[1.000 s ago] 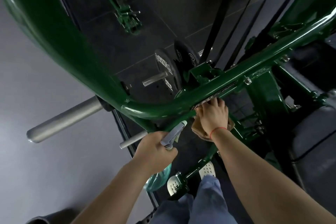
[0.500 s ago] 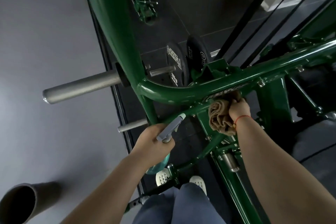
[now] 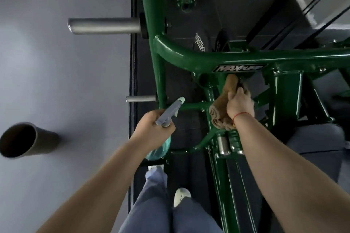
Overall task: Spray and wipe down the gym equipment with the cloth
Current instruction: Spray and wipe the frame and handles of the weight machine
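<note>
The right hand (image 3: 239,104) has its grip clenched on a bunched brown cloth (image 3: 219,116), pressing it against a green upright of the gym machine frame (image 3: 208,56), just below the black nameplate (image 3: 239,68) on the crossbar. The left hand (image 3: 151,126) has its grip wrapped round the neck of a spray bottle (image 3: 168,113), grey nozzle pointing up toward the frame, teal body hanging below the fist. The machine stands on a black mat (image 3: 144,62); a dark round bin (image 3: 24,141) sits on the grey floor (image 3: 56,81) beyond the mat's left edge
</note>
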`<control>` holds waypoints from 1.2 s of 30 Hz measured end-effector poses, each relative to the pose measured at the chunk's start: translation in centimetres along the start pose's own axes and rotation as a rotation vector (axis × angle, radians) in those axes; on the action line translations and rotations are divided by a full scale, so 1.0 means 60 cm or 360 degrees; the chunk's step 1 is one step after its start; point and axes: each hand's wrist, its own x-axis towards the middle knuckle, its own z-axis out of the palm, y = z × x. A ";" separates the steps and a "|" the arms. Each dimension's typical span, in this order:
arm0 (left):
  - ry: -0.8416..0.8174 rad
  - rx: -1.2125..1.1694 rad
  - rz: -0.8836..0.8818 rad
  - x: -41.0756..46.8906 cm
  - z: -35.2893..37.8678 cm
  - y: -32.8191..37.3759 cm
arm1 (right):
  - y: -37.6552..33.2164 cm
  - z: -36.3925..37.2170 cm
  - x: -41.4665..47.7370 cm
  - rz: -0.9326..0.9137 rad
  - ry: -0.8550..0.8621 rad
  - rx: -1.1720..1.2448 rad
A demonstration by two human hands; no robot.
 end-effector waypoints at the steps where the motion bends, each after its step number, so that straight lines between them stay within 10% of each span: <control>1: 0.0038 -0.0057 -0.0021 -0.025 0.019 -0.005 | 0.013 -0.006 -0.025 -0.0084 -0.0017 0.0052; 9: 0.0253 -0.0270 -0.0142 -0.136 0.091 -0.043 | 0.078 -0.020 -0.195 -0.0574 -0.0410 0.0648; 17: 0.0165 -0.0175 -0.0350 -0.166 0.111 -0.136 | 0.159 0.116 -0.260 -0.0117 -0.0910 0.1184; 36: -0.0281 0.0170 -0.0393 -0.074 0.219 -0.419 | 0.348 0.416 -0.302 0.1034 -0.0596 0.1927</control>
